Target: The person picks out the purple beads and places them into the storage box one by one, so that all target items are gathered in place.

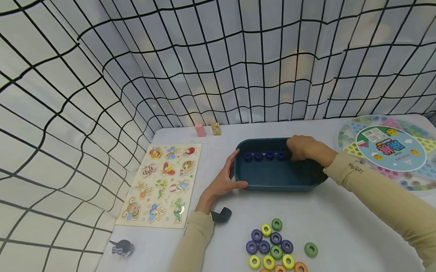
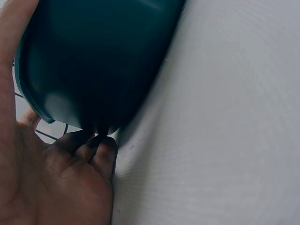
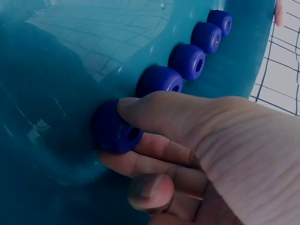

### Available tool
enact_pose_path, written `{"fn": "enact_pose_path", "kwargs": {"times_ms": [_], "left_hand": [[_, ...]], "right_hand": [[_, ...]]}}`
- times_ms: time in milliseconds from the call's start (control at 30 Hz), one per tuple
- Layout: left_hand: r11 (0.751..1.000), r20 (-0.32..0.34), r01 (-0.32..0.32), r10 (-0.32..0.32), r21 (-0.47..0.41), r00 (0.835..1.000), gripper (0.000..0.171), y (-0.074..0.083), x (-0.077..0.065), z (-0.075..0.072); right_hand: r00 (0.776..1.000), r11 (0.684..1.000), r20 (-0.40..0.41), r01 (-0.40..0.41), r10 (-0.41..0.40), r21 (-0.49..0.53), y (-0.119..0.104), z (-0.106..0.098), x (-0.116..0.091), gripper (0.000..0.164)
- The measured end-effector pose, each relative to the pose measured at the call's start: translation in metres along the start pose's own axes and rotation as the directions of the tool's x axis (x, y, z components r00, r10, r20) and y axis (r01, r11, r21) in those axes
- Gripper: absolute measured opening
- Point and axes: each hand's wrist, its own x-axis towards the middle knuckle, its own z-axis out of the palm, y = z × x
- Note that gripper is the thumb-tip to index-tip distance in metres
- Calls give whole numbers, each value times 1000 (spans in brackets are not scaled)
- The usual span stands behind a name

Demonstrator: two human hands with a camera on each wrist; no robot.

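Note:
A dark teal oblong basin (image 1: 270, 183) stands on the white table. My left hand (image 1: 224, 180) holds its left end, thumb at the near corner and fingers along the end wall. In the left wrist view the fingertips meet the underside of the basin (image 2: 93, 61). Inside, by the far wall, my right hand (image 1: 305, 149) pinches a purple ring bead (image 3: 110, 127) between thumb and fingers. The right wrist view shows this bead at the end of a row of several purple ring beads (image 3: 186, 62), its hole facing the far wall.
Loose purple, yellow, green and orange ring beads (image 1: 288, 261) lie in front of the basin. To the left are an insect puzzle board (image 1: 193, 163) and a small grey animal figure (image 1: 123, 247). A round patterned pack (image 1: 391, 147) lies right; black netting (image 1: 242, 72) hangs behind.

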Motion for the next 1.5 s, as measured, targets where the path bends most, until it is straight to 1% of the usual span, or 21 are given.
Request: {"fn": "enact_pose_path", "kwargs": {"times_ms": [400, 633, 767, 833, 900, 1000, 1067, 1167, 1333, 1400, 1500], "left_hand": [[1000, 2, 2, -2, -20, 1000, 106, -4, -1, 2], [1000, -5, 19, -19, -6, 1000, 105, 0, -2, 2], [1000, 9, 24, -24, 10, 1000, 104, 1, -1, 0], [1000, 15, 27, -27, 16, 1000, 104, 1, -1, -1], [999, 19, 29, -29, 16, 999, 105, 1, -1, -1], [1000, 18, 25, -25, 16, 1000, 106, 0, -1, -1], [1000, 15, 18, -19, 14, 1000, 106, -1, -1, 0], [1000, 11, 19, -20, 14, 1000, 106, 0, -1, 0], [1000, 2, 26, -26, 10, 1000, 105, 0, -1, 0], [1000, 3, 15, -15, 4, 1000, 105, 0, 0, 0], [1000, 12, -5, 5, -9, 1000, 106, -1, 1, 0]], "right_hand": [[1000, 1000, -19, -4, 4, -14, 3, 5, -3, 11], [1000, 1000, -30, 11, -11, 5, -1, -1, -13, 12], [999, 1000, -32, 18, -18, 10, -4, -5, -20, 13], [998, 999, -50, 34, -34, -1, -7, -7, -24, 13], [995, 998, -81, 58, -60, -19, -11, -8, -28, 17], [984, 994, -142, 102, -108, -50, -20, -8, -37, 27], [971, 988, -190, 137, -148, -71, -28, -8, -43, 29], [952, 980, -240, 175, -193, -93, -41, -8, -53, 31], [927, 967, -276, 229, -253, -115, -65, -7, -70, 30], [913, 956, -287, 267, -292, -124, -74, -5, -76, 29], [883, 932, -299, 337, -362, -135, -85, 2, -85, 26]]}}
